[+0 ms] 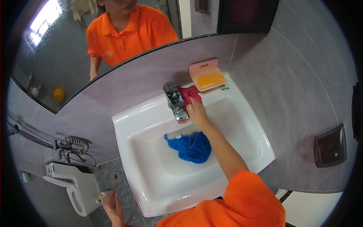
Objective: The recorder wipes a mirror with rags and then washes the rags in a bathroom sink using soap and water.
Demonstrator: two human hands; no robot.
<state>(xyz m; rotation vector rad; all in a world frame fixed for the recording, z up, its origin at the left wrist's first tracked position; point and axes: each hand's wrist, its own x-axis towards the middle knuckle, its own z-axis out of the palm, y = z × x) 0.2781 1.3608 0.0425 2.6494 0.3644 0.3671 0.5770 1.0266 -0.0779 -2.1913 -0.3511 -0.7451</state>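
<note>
right hand [196, 111] presses a red cloth [190, 92] onto the back of the shiny tap [174, 101], fingers closed on it; cloth looks soft, light, likely wet, best bunched in the palm | left hand [112, 208] hangs low, fingers loose, holding nothing | white sink [242, 125] holds a blue rag [192, 146]; pink soap dish [206, 73] holds yellow soap

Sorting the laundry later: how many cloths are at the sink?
2. A red cloth under the right hand beside the tap; a blue cloth in the basin. None seem hidden.
</note>
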